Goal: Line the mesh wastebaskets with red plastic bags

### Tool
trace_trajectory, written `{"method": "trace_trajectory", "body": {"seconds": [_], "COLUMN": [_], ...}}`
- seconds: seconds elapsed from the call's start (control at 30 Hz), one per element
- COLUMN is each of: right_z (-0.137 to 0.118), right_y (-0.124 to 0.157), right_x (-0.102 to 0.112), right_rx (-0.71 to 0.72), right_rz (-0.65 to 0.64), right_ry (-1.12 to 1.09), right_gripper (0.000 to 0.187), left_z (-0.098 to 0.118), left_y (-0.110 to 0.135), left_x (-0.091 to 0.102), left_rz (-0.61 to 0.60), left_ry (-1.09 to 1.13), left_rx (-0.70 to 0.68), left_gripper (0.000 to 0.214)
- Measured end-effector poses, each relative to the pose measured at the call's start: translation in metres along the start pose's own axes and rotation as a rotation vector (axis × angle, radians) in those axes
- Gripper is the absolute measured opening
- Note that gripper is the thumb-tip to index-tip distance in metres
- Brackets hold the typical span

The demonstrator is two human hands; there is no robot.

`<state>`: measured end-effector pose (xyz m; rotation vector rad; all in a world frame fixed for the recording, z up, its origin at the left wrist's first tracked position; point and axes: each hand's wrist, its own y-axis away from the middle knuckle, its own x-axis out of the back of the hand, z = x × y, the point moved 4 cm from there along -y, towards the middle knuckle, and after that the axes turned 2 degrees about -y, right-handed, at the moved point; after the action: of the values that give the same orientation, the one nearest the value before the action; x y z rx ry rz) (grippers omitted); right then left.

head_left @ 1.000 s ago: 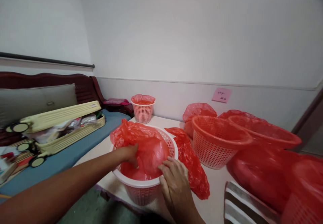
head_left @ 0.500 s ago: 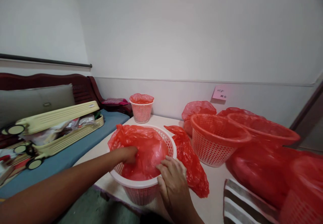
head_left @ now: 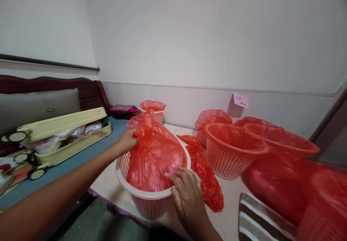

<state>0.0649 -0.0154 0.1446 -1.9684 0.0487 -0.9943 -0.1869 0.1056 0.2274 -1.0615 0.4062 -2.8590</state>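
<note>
In front of me on the table stands a pale pink perforated plastic basket (head_left: 151,195). A red plastic bag (head_left: 158,154) fills it and rises above its far rim. My left hand (head_left: 127,139) is closed on the bag's gathered upper edge, lifted over the basket's left side. My right hand (head_left: 187,194) grips the basket's near right rim, thumb outside and fingers over the inside edge. Just right of the basket lies another crumpled red plastic bag (head_left: 204,176).
A red-lined basket (head_left: 226,157) and larger red basket (head_left: 282,139) stand to the right, beside a striped cloth (head_left: 257,215). A small lined basket (head_left: 158,116) is at the back. An open cream suitcase (head_left: 73,143) lies left on a blue-covered seat. A pink note (head_left: 240,100) hangs on the wall.
My left hand has come up out of the basket, pulling the red bag's edge upward. The bag now stands taller. My right hand stays on the rim.
</note>
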Motion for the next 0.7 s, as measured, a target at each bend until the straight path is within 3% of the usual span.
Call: {"method": "trace_trajectory", "body": {"seconds": [0.13,0.2,0.3,0.43,0.53,0.7], "right_z": [-0.001,-0.002,-0.003,-0.004,-0.003,0.0], "right_y": [-0.001,-0.002,-0.003,-0.007,-0.021,-0.06], "right_x": [0.003,0.004,0.004,0.006,0.013,0.026], "right_rx": [0.01,0.028,0.048,0.006,-0.089,-0.139], "right_rz": [-0.007,-0.004,-0.005,-0.052,-0.213,-0.601], "right_ry": [0.005,0.012,0.027,0.011,0.015,0.084], "right_gripper": [0.024,0.024,0.024,0.02,0.018,0.029], "left_z": [0.025,0.041,0.061,0.075,0.074,0.056], "left_y": [-0.003,0.004,0.02,0.04,0.046,0.047], "left_x": [0.044,0.056,0.053,0.03,0.027,0.039], "left_rz": [0.277,0.382,0.404,0.275,0.286,0.369], "left_ry": [-0.01,-0.059,-0.15,-0.209,-0.179,-0.022], "left_rx": [-0.075,-0.14,-0.267,-0.405,-0.403,-0.282], "left_gripper": [0.016,0.013,0.013,0.019,0.018,0.012]}}
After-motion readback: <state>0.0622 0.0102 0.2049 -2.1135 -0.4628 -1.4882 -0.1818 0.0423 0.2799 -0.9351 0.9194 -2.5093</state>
